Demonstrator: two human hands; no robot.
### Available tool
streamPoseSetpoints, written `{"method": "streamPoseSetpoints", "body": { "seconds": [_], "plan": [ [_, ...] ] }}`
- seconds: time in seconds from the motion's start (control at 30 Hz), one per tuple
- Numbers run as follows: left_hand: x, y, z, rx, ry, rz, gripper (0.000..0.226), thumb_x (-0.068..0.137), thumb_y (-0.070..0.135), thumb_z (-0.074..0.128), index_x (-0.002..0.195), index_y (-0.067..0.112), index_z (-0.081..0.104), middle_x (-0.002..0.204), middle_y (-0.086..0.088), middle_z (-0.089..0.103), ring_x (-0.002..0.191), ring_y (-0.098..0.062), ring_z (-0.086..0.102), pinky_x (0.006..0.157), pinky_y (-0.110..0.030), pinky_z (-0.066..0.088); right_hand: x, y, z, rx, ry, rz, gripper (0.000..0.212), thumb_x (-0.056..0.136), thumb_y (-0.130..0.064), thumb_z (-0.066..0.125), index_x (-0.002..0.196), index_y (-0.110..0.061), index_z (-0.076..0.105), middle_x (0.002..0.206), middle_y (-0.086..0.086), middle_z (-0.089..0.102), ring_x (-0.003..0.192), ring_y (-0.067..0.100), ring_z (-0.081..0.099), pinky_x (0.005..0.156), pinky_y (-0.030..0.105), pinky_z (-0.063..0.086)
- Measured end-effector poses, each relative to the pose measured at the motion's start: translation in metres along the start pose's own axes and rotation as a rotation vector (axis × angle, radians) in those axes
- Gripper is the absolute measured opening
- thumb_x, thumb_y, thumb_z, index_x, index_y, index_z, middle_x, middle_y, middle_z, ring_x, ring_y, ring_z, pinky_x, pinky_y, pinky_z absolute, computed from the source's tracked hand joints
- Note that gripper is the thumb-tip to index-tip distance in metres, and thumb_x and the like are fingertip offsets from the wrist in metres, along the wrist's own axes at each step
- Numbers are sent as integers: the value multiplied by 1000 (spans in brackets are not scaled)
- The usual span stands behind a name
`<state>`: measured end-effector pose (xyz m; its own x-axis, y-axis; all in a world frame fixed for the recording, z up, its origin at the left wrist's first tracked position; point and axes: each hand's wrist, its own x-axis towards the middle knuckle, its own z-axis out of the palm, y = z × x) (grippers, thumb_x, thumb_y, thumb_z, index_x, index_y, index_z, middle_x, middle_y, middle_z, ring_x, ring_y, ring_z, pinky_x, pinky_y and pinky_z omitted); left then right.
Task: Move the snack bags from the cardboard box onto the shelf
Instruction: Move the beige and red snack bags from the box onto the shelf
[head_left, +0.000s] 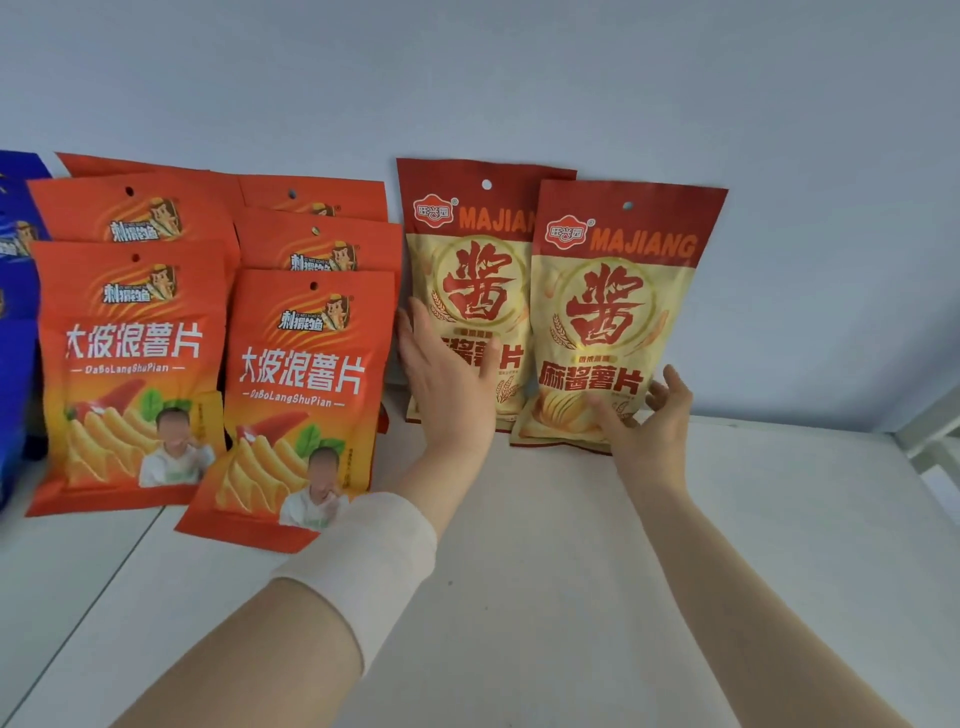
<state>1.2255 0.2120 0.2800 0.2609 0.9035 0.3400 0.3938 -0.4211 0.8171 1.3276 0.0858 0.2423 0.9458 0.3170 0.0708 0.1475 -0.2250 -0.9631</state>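
View: head camera, looking along a white shelf (571, 545) toward a pale wall (519, 78).
Front cream bag (618, 322): stands upright on the shelf just to 1 o'clock of the picture's centre, red band on top reading MAJIANG. Its left edge overlaps the bag behind it.
Rear cream bag (467, 270): same print, upright, at 12 o'clock of centre, set at 10 o'clock of the front one and partly hidden by it.
Left hand (447, 384): reaches in from 7 o'clock. Its fingers (415, 332) are straight and spread wide, the palm laid flat on the lower front of the rear cream bag.
Right hand (649, 421): comes in from 5 o'clock and grips the front cream bag at its lower right corner, thumb across the printed face, fingers (672, 384) curled round behind the right edge.
White sleeve (374, 561): a band of pale cloth round the left forearm.
Orange bags (130, 374): several chip bags in two overlapping rows at 9 o'clock, upright, leaning back a little.
Blue bags (15, 312): at the far 9 o'clock edge, cut off by the frame.
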Motion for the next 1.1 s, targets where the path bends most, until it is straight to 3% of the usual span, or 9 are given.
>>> {"method": "streamPoseSetpoints", "body": {
  "seconds": [0.07, 0.17, 0.27, 0.37, 0.5, 0.73, 1.1],
  "plan": [
    [-14, 2, -5, 114, 1, 171, 82, 86, 35, 62, 147, 4, 17, 154, -19, 13, 144, -30, 12, 116, -41, 18, -12, -4, -5, -139, 59, -64, 87, 79, -35, 71, 145, -14, 20, 144, 5, 34, 136, 18, 30, 110, 41, 33],
    [-29, 3, -21, 318, -106, 436, 69, 91, 35, 55, 144, 5, 25, 154, -18, 17, 144, -32, 10, 118, -43, 11, -35, -12, -17, -468, 99, -236, 72, 86, -32, 62, 144, -10, 25, 147, 10, 29, 137, 24, 25, 112, 38, 23],
    [-51, 5, -49, 597, -332, 624, 54, 95, 33, 47, 142, 12, 31, 146, -11, 38, 138, -26, 29, 112, -37, 22, -67, -24, -26, -730, -102, -339, 65, 91, -34, 53, 145, -12, 25, 150, 9, 25, 138, 26, 24, 110, 38, 21],
    [-80, 4, -89, 800, -378, 679, 45, 95, 29, 46, 135, 12, 36, 128, -8, 55, 119, -24, 50, 96, -34, 38, -108, -37, -31, -893, -277, -456, 61, 93, -36, 48, 145, -13, 23, 149, 8, 28, 137, 26, 25, 110, 38, 22],
    [-123, -14, -159, 1091, -414, 703, 30, 94, 18, 44, 122, 7, 46, 121, -10, 56, 113, -27, 52, 94, -36, 37, -177, -37, -35, -1056, -412, -582, 60, 96, -37, 41, 147, -14, 18, 152, 7, 25, 141, 26, 19, 113, 38, 19],
    [-196, -78, -314, 1269, -439, 411, 29, 94, 18, 43, 122, 10, 45, 122, -8, 53, 115, -25, 49, 93, -34, 37, -315, -59, 3, -1072, -619, -796, 59, 98, -37, 36, 148, -14, 16, 154, 6, 22, 143, 26, 15, 115, 37, 13],
    [-306, -230, -649, 1387, -281, -127, 33, 95, 22, 41, 125, 10, 46, 126, -10, 52, 118, -29, 47, 96, -36, 35, -610, -129, 180, -979, -901, -1328, 58, 97, -37, 38, 146, -10, 21, 150, 8, 31, 138, 28, 26, 110, 38, 24]
  ]
}}
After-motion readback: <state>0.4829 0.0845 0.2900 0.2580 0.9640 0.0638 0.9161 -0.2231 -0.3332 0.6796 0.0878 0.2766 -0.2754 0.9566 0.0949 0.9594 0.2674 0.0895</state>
